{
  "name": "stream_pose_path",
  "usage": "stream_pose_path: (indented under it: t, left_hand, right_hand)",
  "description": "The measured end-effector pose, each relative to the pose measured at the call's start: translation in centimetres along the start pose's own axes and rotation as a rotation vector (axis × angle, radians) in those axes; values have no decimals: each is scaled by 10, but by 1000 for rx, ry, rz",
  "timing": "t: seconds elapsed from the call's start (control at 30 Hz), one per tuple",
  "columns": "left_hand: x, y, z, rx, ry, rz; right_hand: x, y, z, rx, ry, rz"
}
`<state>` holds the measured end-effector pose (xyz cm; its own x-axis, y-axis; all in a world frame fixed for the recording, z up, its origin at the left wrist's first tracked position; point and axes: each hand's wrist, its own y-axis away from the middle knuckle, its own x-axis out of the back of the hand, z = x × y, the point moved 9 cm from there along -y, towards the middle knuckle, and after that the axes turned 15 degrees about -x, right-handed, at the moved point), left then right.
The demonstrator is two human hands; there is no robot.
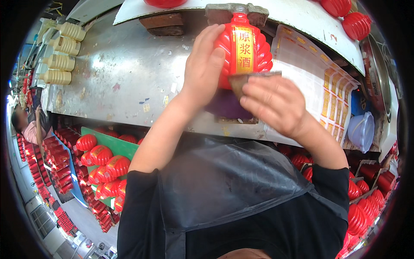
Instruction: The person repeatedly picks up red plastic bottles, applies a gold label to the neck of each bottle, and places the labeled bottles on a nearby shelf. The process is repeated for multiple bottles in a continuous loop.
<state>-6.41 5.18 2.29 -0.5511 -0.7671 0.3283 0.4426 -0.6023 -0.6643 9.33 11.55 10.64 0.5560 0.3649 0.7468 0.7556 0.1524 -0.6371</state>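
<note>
A glossy red ribbed bottle (261, 49) with a gold label strip (243, 49) lies on the workbench, its clear-ended neck resting in a grey padded cradle (215, 15). My left hand (203, 64) presses along the bottle's left side, fingers extended and thumb against it. In my right hand (278, 103) is a thin brown flat piece (237, 84), its straight edge touching the label's lower end. That hand is slightly blurred, and its grip hides part of the piece. Dark purple cloth (228, 105) shows under the bottle's near end.
A sheet of gold labels (332, 90) lies right of the bottle. Beyond it stands a pale blue bucket (361, 131). Cream bottle-shaped pieces (58, 62) line the bench's left end. Red bottles (116, 168) fill racks below left and right. A person (32, 125) is at far left.
</note>
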Motion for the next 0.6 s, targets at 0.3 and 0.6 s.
stream_pose_path:
  t: [0.3, 0.6]
  left_hand:
    - [-2, 2, -6, 95, 56, 15]
    - [-3, 7, -11, 203, 166, -20]
  right_hand:
    - [19, 8, 49, -460, -103, 246]
    - [-2, 12, 23, -362, -326, 55]
